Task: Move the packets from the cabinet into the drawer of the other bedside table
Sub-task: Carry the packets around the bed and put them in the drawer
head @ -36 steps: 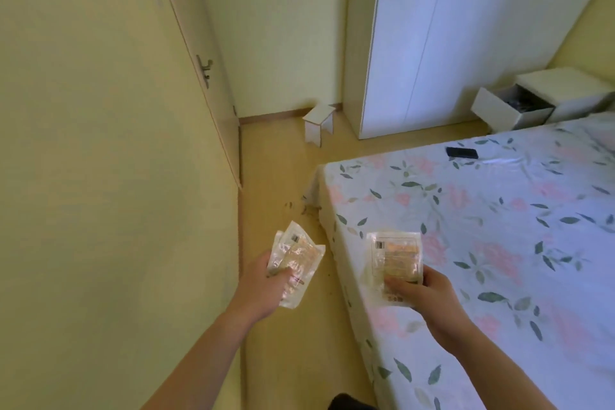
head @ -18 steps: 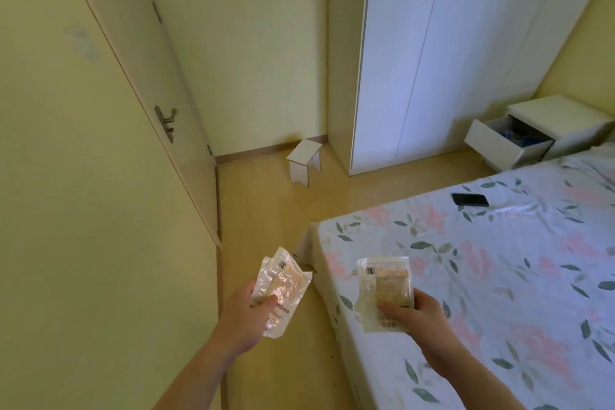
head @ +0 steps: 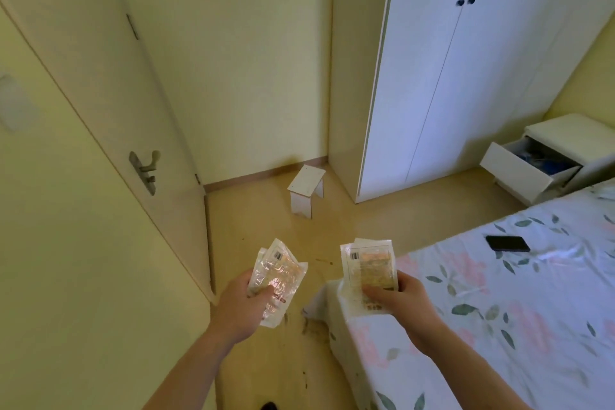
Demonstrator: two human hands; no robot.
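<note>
While both forearms reach forward at waist height, the left hand [head: 241,303] grips a fanned bunch of clear packets [head: 278,278] over the floor, and the right hand [head: 401,301] pinches another packet stack [head: 369,271] above the bed corner [head: 336,306]; the bedside table's open drawer [head: 522,173] lies far right.

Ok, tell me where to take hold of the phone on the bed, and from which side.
Take the phone by its two long edges, coming straight down from above. It lies flat and face-up on the floral bedsheet, with nothing lying against it, so only the thin edges give purchase. Both hands currently hold packets; free one first.
</note>
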